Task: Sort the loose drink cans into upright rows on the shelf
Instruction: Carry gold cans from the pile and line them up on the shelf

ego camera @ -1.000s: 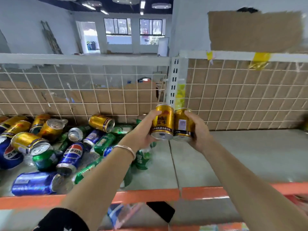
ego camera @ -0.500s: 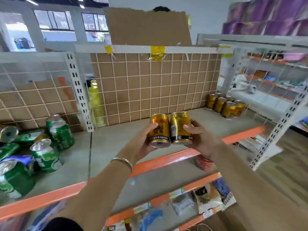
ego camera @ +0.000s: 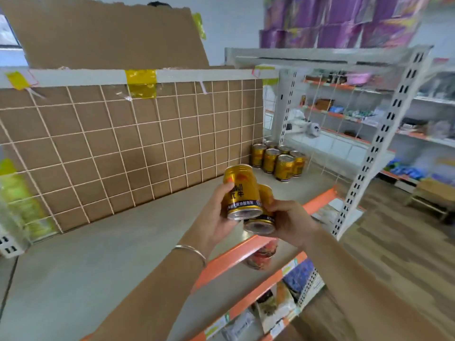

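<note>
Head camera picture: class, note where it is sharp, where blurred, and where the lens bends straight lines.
Head view: sharpest at centre, the label on the gold can in the left hand is partly readable. Head view: the purple packs up top smear with blur. Head view: the white upright leans and bows, wide-angle distortion.

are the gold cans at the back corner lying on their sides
No, those gold cans stand upright together on the shelf.

Cardboard-backed wire grid (ego camera: 138, 143) closed the grey shelf (ego camera: 98, 254) behind. Above the grid: torn cardboard sheet (ego camera: 103, 33), yellow tape (ego camera: 141, 83). Right of the grid stood white slotted upright (ego camera: 382, 134), stocked racks (ego camera: 344, 114), wood-look floor (ego camera: 394, 254).
</note>
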A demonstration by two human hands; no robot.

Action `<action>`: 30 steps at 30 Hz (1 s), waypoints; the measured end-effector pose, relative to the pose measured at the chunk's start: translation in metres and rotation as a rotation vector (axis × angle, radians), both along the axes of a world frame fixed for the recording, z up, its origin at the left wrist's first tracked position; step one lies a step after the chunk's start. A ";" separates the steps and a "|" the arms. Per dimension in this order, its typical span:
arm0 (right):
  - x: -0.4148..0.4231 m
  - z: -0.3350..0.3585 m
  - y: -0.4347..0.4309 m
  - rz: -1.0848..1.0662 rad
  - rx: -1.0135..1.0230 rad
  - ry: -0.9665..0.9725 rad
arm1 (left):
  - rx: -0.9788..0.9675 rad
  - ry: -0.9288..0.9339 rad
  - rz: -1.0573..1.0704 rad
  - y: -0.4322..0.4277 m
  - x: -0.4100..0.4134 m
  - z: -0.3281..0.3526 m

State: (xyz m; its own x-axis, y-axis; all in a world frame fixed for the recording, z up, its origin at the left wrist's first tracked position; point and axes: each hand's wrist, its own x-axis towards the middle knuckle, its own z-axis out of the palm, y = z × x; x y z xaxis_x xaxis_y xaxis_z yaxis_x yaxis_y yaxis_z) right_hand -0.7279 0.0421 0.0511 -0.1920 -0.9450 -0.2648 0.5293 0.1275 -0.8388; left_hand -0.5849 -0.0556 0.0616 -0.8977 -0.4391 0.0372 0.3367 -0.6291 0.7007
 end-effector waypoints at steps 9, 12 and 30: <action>-0.074 -0.014 -0.040 0.004 -0.101 0.018 | 0.067 -0.094 0.016 -0.035 -0.065 0.001; -0.087 -0.016 -0.048 -0.014 -0.075 0.018 | 0.060 -0.108 0.019 -0.041 -0.077 -0.007; -0.209 -0.046 -0.072 -0.196 0.059 0.323 | -0.521 -0.403 0.084 -0.069 -0.172 -0.051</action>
State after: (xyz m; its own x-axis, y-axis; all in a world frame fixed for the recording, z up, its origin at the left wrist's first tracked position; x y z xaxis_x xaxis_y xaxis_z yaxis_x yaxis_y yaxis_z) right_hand -0.9370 -0.0297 0.0053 -0.4500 -0.8671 -0.2137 0.2578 0.1030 -0.9607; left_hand -0.7564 -0.1248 0.0111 -0.8493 -0.5234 -0.0684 0.0174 -0.1573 0.9874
